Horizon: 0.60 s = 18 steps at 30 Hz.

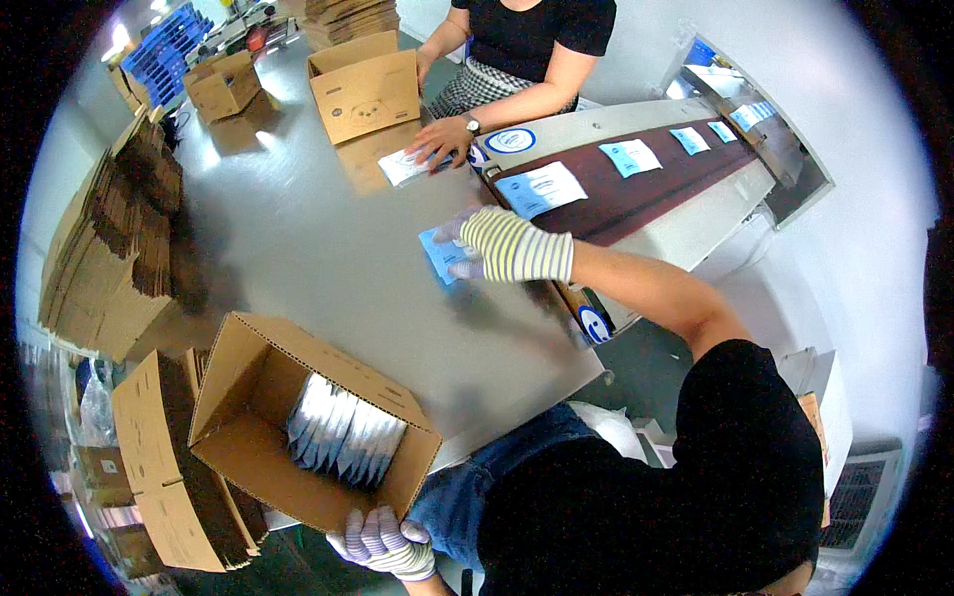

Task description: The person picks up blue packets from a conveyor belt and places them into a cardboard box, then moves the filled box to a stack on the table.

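My right hand [515, 245], in a striped glove with yellow-green lines, grips a blue-and-white packet [443, 260] over the metal table, just off the end of the conveyor. The fingers cover part of the packet. At the lower edge, my left hand [383, 544], gloved the same way, holds the near side of an open cardboard box [234, 382]. This box is tilted toward me. Inside it stands a row of several silvery-blue packets [346, 429], leaning against one another.
More packets [630, 157] lie spaced along the dark conveyor belt [646, 204]. Across the metal table [298, 238], a co-worker's hand [444, 141] rests on a white packet [402, 169] beside an open box [373, 104]. Flattened cardboard [109, 238] is stacked at the left; another box [224, 87] stands farther back.
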{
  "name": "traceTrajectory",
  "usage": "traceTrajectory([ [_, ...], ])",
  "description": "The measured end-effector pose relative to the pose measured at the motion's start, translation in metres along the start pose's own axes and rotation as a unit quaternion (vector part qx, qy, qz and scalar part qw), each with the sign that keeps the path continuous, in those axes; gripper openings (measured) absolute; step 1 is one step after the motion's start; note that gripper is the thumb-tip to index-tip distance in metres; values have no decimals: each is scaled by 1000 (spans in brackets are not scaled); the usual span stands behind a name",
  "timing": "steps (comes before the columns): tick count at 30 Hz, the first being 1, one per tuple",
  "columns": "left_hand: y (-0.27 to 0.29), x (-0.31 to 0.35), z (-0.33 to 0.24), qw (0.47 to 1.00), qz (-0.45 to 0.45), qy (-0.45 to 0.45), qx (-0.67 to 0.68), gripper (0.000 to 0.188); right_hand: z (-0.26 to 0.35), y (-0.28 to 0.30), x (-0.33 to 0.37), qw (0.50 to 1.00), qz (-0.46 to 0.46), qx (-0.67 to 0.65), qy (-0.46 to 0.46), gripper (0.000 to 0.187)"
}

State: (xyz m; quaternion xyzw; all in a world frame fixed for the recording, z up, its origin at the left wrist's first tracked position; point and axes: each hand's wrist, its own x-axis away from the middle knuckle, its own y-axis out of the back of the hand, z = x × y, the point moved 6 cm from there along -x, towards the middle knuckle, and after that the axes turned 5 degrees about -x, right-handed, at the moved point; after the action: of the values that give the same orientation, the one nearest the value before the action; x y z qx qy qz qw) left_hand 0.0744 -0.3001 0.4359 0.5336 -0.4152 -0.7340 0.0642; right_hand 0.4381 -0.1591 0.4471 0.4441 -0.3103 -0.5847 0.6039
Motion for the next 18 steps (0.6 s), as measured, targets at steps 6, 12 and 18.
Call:
traceTrajectory([
  [6, 2, 0, 1, 1000, -3, 1, -3, 25, -83, 21, -22, 998, -6, 56, -24, 45],
  [12, 0, -3, -1, 1000, 20, 18, 5, 22, -147, 26, -41, 988, 45, 83, -124, 34],
  [18, 0, 1, 3, 999, 9, 40, 11, 25, -126, 15, -57, 986, 140, 79, -48, 41],
])
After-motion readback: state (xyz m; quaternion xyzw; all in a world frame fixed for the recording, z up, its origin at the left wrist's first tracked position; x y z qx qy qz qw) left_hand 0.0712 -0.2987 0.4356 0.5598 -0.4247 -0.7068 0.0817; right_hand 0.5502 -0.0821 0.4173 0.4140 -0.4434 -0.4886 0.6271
